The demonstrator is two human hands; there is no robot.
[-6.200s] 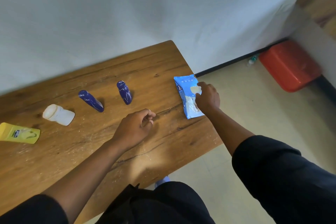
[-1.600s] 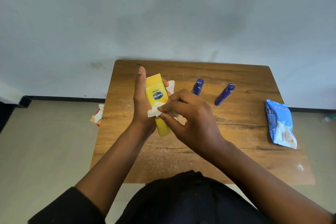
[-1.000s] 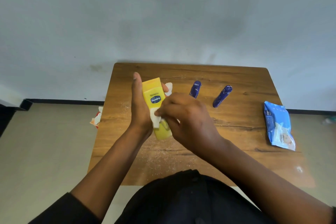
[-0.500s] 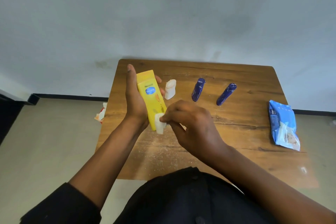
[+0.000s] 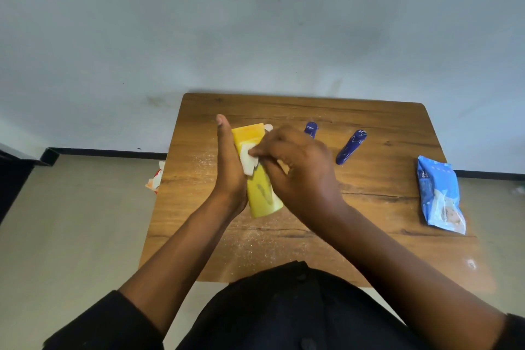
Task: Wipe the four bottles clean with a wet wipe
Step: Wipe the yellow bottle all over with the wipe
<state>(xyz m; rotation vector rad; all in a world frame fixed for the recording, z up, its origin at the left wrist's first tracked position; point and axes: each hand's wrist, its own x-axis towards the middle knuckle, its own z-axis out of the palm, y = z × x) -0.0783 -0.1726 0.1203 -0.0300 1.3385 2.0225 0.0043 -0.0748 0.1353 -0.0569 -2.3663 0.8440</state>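
Over table (image 5: 369, 207) | our left hand (image 5: 230, 173) braces yellow bottle (image 5: 262, 193) upright – right hand (image 5: 301, 167) pinches wet wipe (image 5: 248, 162) against it for scrubbing

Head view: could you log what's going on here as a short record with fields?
Activity: wiping a bottle
Left hand: holds the yellow plastic bottle above the table
Right hand: pinches the white wet wipe against the bottle
Waiting: two dark blue bottles lying on the wooden table; a white bottle mostly hidden behind the hands
Supplies: blue wipe packet near the table's right edge
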